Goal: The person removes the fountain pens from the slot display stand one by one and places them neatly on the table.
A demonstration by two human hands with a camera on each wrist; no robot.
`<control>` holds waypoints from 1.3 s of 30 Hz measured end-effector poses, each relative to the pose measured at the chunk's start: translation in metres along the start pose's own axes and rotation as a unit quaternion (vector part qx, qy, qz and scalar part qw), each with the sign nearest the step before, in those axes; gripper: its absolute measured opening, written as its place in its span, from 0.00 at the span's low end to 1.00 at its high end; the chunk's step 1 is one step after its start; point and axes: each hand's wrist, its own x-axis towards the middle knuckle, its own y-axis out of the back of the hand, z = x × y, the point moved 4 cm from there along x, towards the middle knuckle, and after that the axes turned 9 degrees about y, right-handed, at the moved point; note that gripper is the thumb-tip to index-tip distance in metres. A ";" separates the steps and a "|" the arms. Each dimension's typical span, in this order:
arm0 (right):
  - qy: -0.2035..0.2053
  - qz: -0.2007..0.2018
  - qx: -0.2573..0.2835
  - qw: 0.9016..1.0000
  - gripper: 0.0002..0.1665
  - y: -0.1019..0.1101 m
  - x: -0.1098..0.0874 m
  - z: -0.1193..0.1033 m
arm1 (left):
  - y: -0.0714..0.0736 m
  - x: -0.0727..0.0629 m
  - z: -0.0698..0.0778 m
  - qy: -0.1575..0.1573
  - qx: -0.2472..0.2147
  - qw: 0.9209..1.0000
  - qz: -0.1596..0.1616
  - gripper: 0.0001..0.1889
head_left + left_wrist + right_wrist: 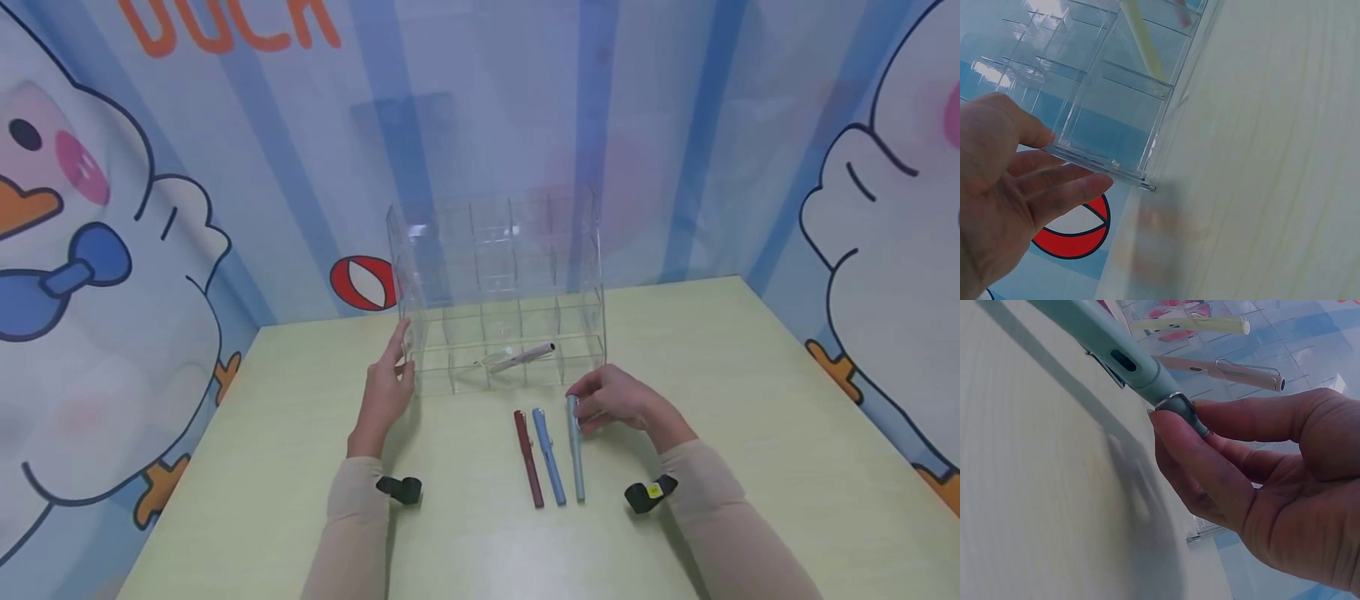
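Observation:
A clear acrylic organizer [498, 321] with several compartments stands upright at the table's back. My left hand [386, 396] holds its left side wall, thumb on one side of the edge and fingers along the outside. A pale pinkish pen [525, 358] and a pale yellow pen [1197, 324] lean in front compartments. With thumb and fingertips, my right hand [618, 400] pinches the clip end of a grey-green pen [576, 454]. Left of it, a blue pen [550, 457] and a dark red pen [528, 458] lie on the table, roughly parallel.
The pale wooden table [240, 483] meets a blue striped cloth backdrop [495, 108] right behind the organizer. Printed cartoon ducks [105, 400] cover the backdrop at both sides. Each wrist carries a black camera strap.

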 end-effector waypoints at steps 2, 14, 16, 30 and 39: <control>-0.004 0.004 -0.002 1.000 0.23 -0.002 0.000 0.001 | 0.000 0.000 -0.001 -0.002 0.001 1.000 0.002 0.37; -0.031 0.023 -0.026 0.999 0.21 -0.010 0.001 0.004 | 0.000 -0.003 0.000 0.000 -0.006 1.000 0.001 0.38; -0.034 0.029 -0.027 0.999 0.20 -0.010 0.002 0.006 | 0.000 -0.003 0.000 0.000 -0.006 1.000 0.001 0.38; -0.035 0.059 -0.082 0.994 0.23 -0.021 0.005 0.005 | -0.001 -0.001 -0.002 -0.006 -0.005 1.000 0.004 0.37; -0.034 0.066 -0.135 0.988 0.23 -0.029 0.005 -0.002 | 0.001 -0.001 0.000 -0.002 -0.001 1.000 0.003 0.38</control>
